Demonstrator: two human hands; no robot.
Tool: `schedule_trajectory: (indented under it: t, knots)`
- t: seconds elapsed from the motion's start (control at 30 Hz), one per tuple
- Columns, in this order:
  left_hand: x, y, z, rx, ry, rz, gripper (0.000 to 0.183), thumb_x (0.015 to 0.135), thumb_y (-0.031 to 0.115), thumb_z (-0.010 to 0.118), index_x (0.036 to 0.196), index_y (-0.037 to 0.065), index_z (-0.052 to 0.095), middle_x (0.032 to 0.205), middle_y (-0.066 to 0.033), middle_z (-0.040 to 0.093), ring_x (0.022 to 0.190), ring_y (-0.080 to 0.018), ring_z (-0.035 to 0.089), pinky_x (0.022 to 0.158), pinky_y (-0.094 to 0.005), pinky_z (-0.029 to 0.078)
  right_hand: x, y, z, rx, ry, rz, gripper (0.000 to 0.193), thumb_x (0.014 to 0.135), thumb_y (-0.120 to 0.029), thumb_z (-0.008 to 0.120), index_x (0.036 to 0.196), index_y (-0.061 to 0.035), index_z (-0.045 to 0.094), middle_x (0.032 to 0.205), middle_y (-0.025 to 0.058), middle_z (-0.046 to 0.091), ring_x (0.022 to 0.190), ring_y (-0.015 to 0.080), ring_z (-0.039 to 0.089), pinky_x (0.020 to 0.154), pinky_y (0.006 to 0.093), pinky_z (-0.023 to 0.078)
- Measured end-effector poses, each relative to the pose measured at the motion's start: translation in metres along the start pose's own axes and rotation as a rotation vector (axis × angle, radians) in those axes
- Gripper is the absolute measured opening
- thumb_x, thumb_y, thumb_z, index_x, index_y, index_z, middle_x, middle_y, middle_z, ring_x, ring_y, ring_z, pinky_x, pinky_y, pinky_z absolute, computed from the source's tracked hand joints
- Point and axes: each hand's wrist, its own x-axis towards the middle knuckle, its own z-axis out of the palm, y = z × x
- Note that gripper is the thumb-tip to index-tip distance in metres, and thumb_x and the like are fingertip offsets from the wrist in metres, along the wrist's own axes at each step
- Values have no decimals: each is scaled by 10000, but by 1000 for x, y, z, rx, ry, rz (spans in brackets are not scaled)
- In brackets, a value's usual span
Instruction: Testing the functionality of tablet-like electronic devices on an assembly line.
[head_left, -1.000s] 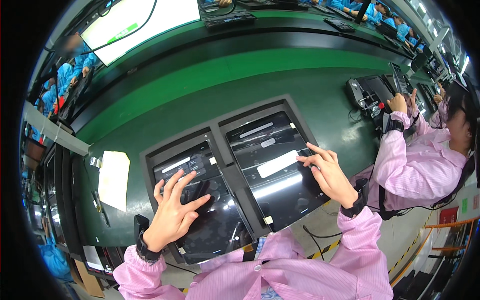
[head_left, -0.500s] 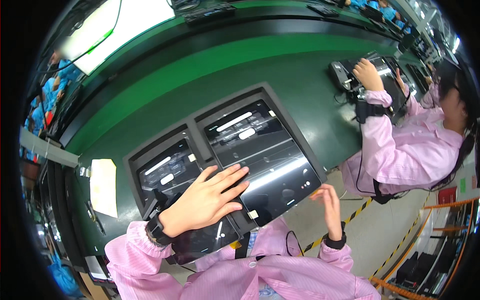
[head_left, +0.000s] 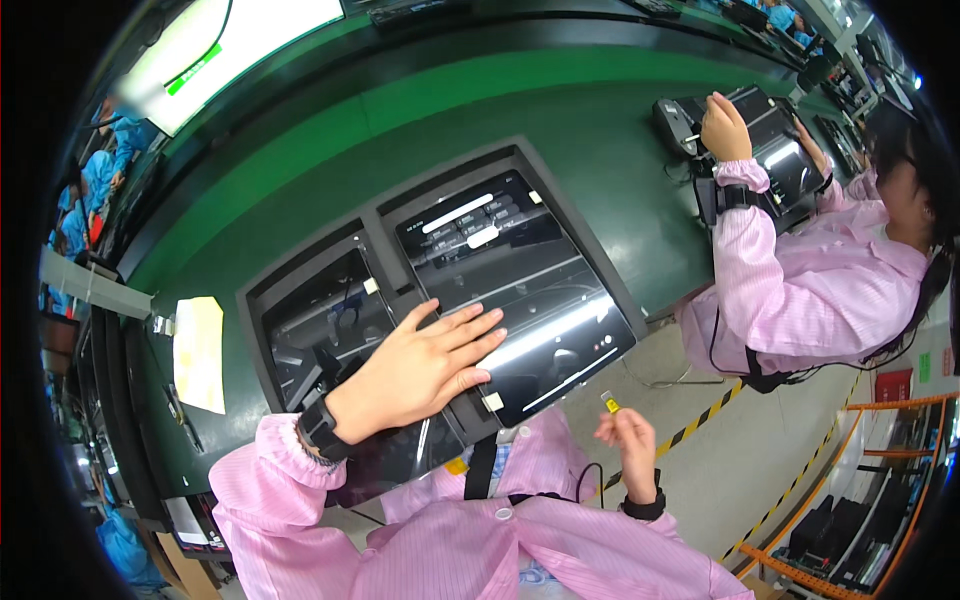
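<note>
A dark grey tray (head_left: pixel 567 217) with two side-by-side compartments lies at an angle on the bench. In its right compartment is a large tablet (head_left: pixel 535 350) with a lit screen showing white panels. Another tablet (head_left: pixel 330 305) sits in the left compartment, partly covered by my left arm. My left hand (head_left: pixel 430 362) lies flat, fingers spread, across the divider and onto the right tablet's left edge. Off the tray's near right corner, my right hand (head_left: pixel 630 440) pinches a small yellow USB plug (head_left: pixel 611 402) with its metal end pointing up, apart from the tablet.
A yellow-white paper sheet (head_left: pixel 199 355) and a pen (head_left: pixel 190 428) lie at the bench's left. A co-worker in pink (head_left: pixel 800 290) handles a device (head_left: pixel 775 145) at the right. A bright monitor (head_left: pixel 235 50) stands at the back left, and an orange-framed rack (head_left: pixel 850 500) at the lower right.
My right hand has drawn down and away from the tablet's near right corner, bringing the yellow USB plug into sight. White panels on the left tablet's screen have gone. My left hand stays put.
</note>
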Motion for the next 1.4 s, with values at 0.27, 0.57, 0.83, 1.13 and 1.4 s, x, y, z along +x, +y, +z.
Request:
schedule_trajectory:
  t: [0.27, 0.57, 0.83, 1.13, 1.4]
  knots:
    - [-3, 3, 7, 29, 73, 19, 447, 954, 311, 471, 1321, 57, 483, 1426, -114, 425, 1330, -274, 383, 1066, -504, 281, -15, 1, 97, -79, -738, -25, 269, 1003, -148, 416, 1173, 5, 558, 929, 53, 609, 840, 121, 570, 756, 252, 464]
    - [-9, -6, 21, 42, 155, 32, 444, 971, 351, 437, 1331, 97, 489, 1417, -68, 448, 1321, -233, 402, 1090, -512, 261, -34, -8, 136, -4, -763, 110, 370, 1025, -256, 366, 951, -8, 631, 763, 2, 599, 688, 48, 509, 597, 190, 379]
    - [-28, 21, 7, 119, 32, -80, 575, 930, 397, 492, 1388, 60, 401, 1477, -160, 329, 1382, -311, 286, 1106, -526, 222, -44, -14, 57, -405, -559, -743, 190, 920, -91, 501, 825, 0, 637, 816, 116, 638, 678, 234, 569, 618, 312, 453]
    - [-123, 74, 45, 245, 6, -363, 710, 802, 448, 628, 1410, 162, 396, 1482, -211, 273, 1364, -452, 223, 1053, -642, 202, 68, -69, 73, -921, -286, -1116, 268, 798, -78, 644, 1050, 13, 657, 1027, 111, 667, 1042, 277, 624, 756, 340, 468]
    - [-116, -8, 22, 290, 86, -343, 674, 810, 416, 625, 1417, 241, 392, 1510, -122, 269, 1382, -362, 254, 1076, -573, 241, 128, -77, 141, -988, -263, -1100, 283, 872, -124, 612, 1140, -37, 640, 1103, 66, 659, 1126, 226, 583, 835, 329, 465]
